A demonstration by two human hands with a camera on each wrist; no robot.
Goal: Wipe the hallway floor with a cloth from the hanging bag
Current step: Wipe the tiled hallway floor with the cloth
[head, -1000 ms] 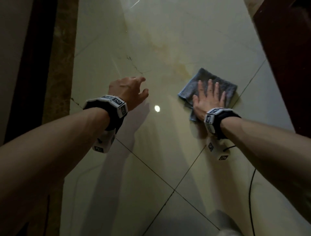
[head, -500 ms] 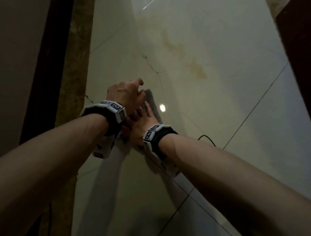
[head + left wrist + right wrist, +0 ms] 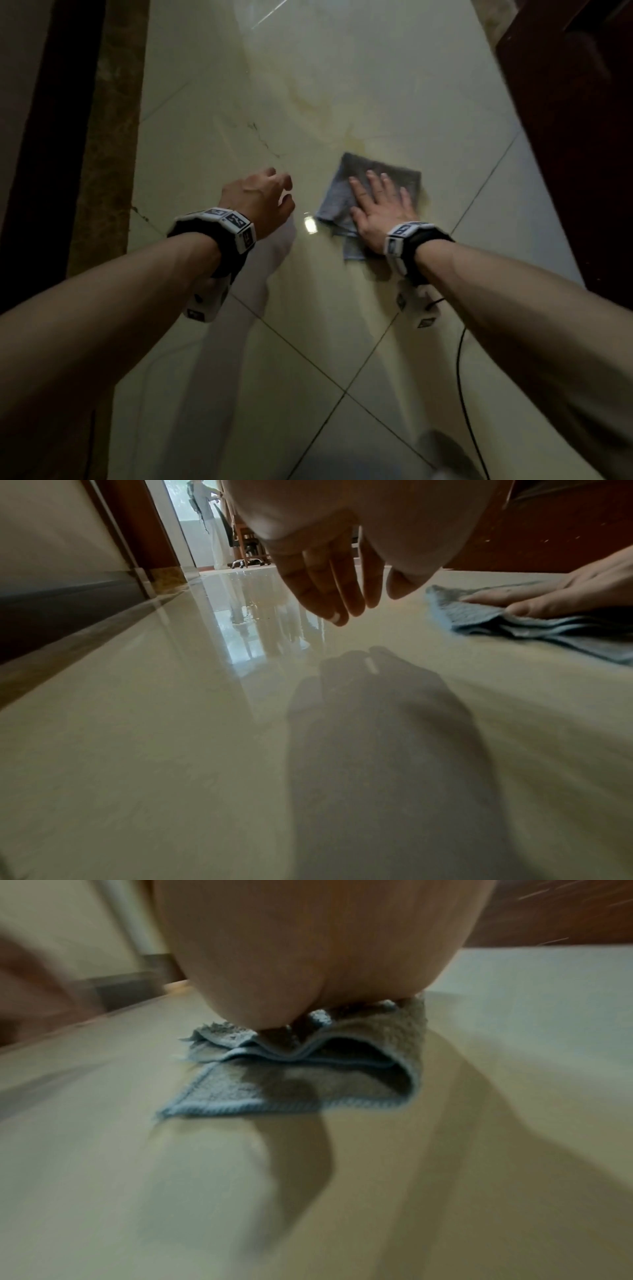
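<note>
A folded blue-grey cloth (image 3: 337, 200) lies flat on the glossy cream tiled floor (image 3: 239, 359). My right hand (image 3: 380, 202) presses down on it with straight, spread fingers. In the left wrist view the cloth (image 3: 479, 615) shows at the right with those fingers (image 3: 534, 601) on top. The right wrist view is blurred and shows the cloth's (image 3: 291, 1093) folded layers under my palm. My left hand (image 3: 263, 198) hovers just above the floor to the cloth's left, fingers (image 3: 329, 588) loosely hanging, holding nothing.
A yellowish stain (image 3: 352, 140) marks the tile just beyond the cloth. A dark skirting and wall (image 3: 51, 137) run along the left, a dark wooden door (image 3: 575, 137) along the right. A black cable (image 3: 466, 394) trails by my right arm. A doorway (image 3: 212, 528) opens far ahead.
My right hand has slid the cloth from beside my left hand back out to the right. The left hand has stayed roughly in place.
</note>
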